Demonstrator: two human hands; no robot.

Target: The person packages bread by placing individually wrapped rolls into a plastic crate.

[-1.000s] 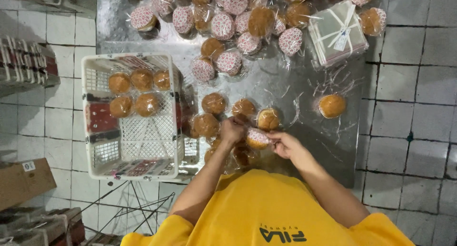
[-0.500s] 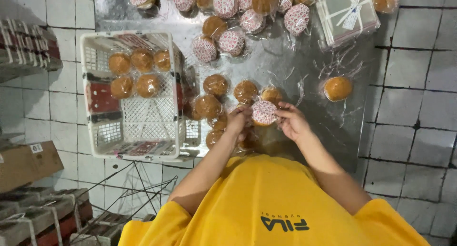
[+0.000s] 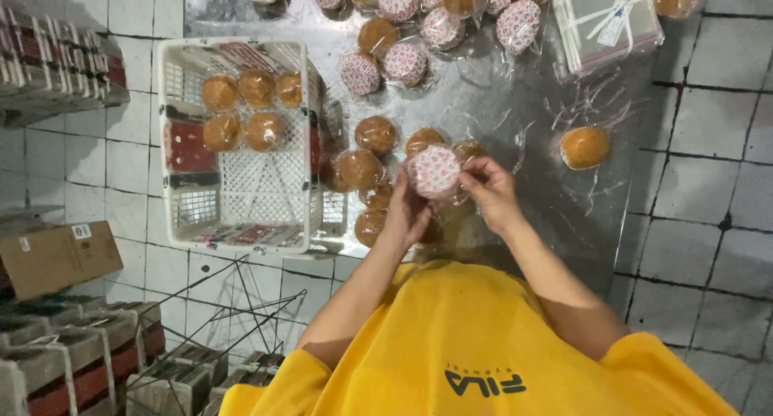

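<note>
Both of my hands hold one wrapped round cake (image 3: 435, 170), its white paper base with red dots turned up, over a shiny metal table (image 3: 515, 94). My left hand (image 3: 407, 211) grips it from the left and below. My right hand (image 3: 491, 192) pinches its right edge. Several wrapped golden-brown cakes (image 3: 360, 169) lie on the table just beyond my hands. One cake (image 3: 585, 147) lies alone to the right.
A white plastic basket (image 3: 241, 215) at the left holds several cakes (image 3: 240, 110). More dotted-base cakes (image 3: 405, 60) lie at the far end beside a clear box tied with white ribbon (image 3: 608, 17). Cardboard boxes (image 3: 56, 259) and a wire rack (image 3: 233, 303) stand on the tiled floor.
The cake in my hands was lifted and turned so that its dotted base faces up. The view has shifted down a little.
</note>
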